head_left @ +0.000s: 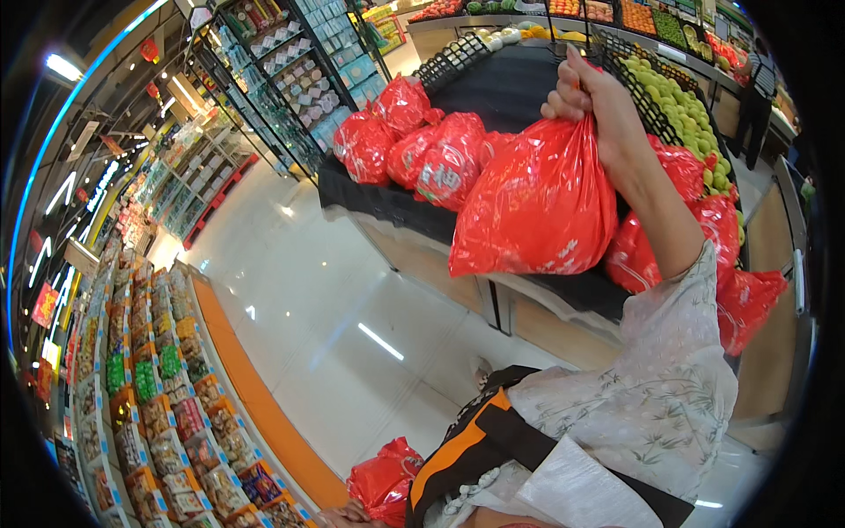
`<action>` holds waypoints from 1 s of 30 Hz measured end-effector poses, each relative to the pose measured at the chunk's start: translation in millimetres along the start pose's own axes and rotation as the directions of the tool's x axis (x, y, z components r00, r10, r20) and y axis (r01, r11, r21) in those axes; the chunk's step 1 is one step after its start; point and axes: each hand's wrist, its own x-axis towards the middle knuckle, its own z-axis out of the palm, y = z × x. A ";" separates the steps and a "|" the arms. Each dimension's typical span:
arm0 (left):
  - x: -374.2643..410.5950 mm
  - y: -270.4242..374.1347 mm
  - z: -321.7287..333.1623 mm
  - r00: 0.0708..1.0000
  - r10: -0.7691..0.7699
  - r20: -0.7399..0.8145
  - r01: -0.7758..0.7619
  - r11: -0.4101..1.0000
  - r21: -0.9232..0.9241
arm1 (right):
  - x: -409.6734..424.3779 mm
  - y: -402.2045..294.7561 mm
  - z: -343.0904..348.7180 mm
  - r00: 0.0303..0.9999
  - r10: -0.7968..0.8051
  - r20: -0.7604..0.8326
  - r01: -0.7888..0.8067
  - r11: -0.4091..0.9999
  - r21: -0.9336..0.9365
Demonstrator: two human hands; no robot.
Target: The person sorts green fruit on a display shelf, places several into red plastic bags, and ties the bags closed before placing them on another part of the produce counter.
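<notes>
My right hand (581,92) is raised over a fruit stand, its fist closed around the gathered neck of a full red plastic bag (535,198). The bag hangs in front of the stand's black cloth edge, and its contents are hidden. Low in the picture, my left hand (353,513) is partly cut off by the frame edge. Its fingers are at a smaller red plastic bag (386,478), held beside my black and orange apron (462,455). More filled red bags (452,162) sit on the stand to the left of the raised bag, and others (716,231) lie behind my right forearm.
Black cloth (502,76) covers the stand. Crates of yellow-green fruit (676,105) line its right side. Shelves of packaged snacks (165,422) run along the left, across a glossy tiled floor (310,317). Racks of boxed goods (297,72) stand behind. Another person (759,99) is at the far right.
</notes>
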 end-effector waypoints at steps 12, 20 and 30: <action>173.6 -22.6 202.3 0.993 -0.015 0.119 0.016 1.000 -0.008 | 267.0 95.3 -5.7 0.911 -0.210 -0.356 0.170 0.975 -0.140; 281.9 -52.7 311.7 0.978 -0.058 0.198 0.064 0.998 -0.021 | 399.6 175.8 -61.0 0.732 -0.297 -0.613 0.244 0.955 -0.172; 414.8 -83.7 436.7 0.945 -0.124 0.303 0.124 0.992 0.019 | 512.4 199.4 -118.4 -0.150 -0.313 -0.938 0.072 0.943 -0.326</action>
